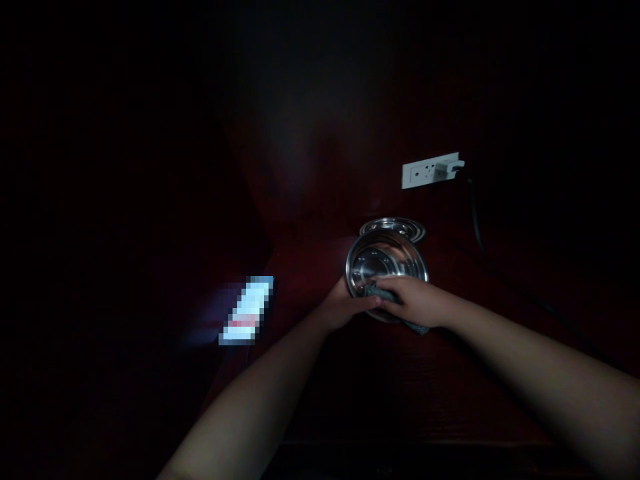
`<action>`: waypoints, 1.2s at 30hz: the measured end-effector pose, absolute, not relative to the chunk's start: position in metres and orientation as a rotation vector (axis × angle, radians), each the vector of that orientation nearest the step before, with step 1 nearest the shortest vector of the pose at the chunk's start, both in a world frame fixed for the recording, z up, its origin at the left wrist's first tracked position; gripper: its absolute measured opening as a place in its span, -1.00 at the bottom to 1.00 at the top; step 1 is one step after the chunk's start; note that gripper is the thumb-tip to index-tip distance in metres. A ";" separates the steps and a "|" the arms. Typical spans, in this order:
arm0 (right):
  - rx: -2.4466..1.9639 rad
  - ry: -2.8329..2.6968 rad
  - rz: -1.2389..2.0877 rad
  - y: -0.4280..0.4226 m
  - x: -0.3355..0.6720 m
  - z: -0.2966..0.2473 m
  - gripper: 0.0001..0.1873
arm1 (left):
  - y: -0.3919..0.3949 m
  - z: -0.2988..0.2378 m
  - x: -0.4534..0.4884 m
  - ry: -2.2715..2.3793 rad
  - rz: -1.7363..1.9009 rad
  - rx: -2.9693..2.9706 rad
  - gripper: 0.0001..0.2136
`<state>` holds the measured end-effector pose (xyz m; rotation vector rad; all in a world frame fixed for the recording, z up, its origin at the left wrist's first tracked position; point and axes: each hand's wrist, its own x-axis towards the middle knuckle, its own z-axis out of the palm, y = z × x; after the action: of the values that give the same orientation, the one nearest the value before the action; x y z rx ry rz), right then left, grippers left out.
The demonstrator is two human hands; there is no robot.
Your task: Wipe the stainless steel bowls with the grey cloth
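Observation:
A shiny stainless steel bowl is tilted with its mouth toward me. My left hand grips it at the lower left, thumb along the near rim and the other fingers hidden behind the metal. A dark grey-green cloth is bunched in my right hand, which presses it over the bowl's near rim, partly inside. Part of the cloth hangs out below that hand. Just behind the bowl lies a round steel lid or dish, partly covered by it.
On the left, a lit phone screen, pixelated, lies by the edge of the dark red table. A white wall socket holds a plug, and a black cable runs down to the right. The surroundings are very dark.

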<state>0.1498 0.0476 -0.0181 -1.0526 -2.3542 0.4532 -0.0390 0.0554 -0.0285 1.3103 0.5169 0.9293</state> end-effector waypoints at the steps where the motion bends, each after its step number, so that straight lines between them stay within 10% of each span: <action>1: -1.074 -2.357 0.428 0.048 0.150 -0.018 -0.80 | 0.055 -0.029 -0.039 0.514 0.929 1.310 -0.48; 36: -1.048 -2.335 0.541 0.050 0.152 -0.018 -0.82 | 0.059 -0.032 -0.039 0.495 0.943 1.279 -0.39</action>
<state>0.1517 0.0495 -0.0179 -1.0477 -2.3346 0.5413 -0.0387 0.0595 -0.0323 1.2786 0.4952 0.9426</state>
